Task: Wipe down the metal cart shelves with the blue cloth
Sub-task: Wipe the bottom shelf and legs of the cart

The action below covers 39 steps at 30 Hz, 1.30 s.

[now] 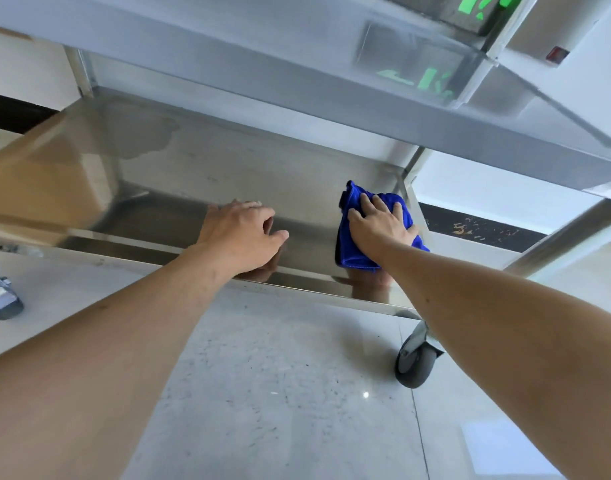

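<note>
A pale speckled floor (pixel 262 393) and a grey caster wheel (pixel 415 367) are seen nearest, under two bare forearms. Beyond the front lip, the left hand (pixel 243 237) is rested on the lower shelf (pixel 200 168) of the steel cart, its fingers (pixel 259 211) loosely curled and grasping nothing. Just to its right, the right hand (pixel 378 225) is pressed flat on the blue cloth (pixel 352 252), fingers spread over the cloth's top, the cloth bunched beneath the palm against the shelf's right end, beside the corner post (pixel 409 181). The upper shelf (pixel 297 74) is seen overhead, farthest away
</note>
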Tool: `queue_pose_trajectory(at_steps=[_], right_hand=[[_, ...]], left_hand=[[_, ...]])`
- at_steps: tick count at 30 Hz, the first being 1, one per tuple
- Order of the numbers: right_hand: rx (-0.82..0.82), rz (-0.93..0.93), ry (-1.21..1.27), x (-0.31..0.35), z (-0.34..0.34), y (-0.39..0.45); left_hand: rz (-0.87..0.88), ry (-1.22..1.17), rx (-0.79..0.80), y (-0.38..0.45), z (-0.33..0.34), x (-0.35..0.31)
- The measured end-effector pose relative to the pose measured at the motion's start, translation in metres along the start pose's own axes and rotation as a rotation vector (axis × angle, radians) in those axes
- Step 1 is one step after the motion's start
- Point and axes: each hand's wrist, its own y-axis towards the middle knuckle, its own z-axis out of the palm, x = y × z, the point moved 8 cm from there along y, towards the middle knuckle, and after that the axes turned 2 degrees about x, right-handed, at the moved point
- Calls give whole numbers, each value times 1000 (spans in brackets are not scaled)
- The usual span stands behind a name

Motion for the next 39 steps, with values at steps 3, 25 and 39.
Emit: queue_pose_trajectory(at_steps=[3,25,39], right_hand=[[-6,7,5,15,-5,-6],[103,-624,-4,405,69,-114],[48,-1016,-65,476,98,-227]], left_hand=[[25,-54,-82,-9,-21,7],[-308,-23,-333,-172,-109,252],[-622,-33,-687,-238,-163,298]])
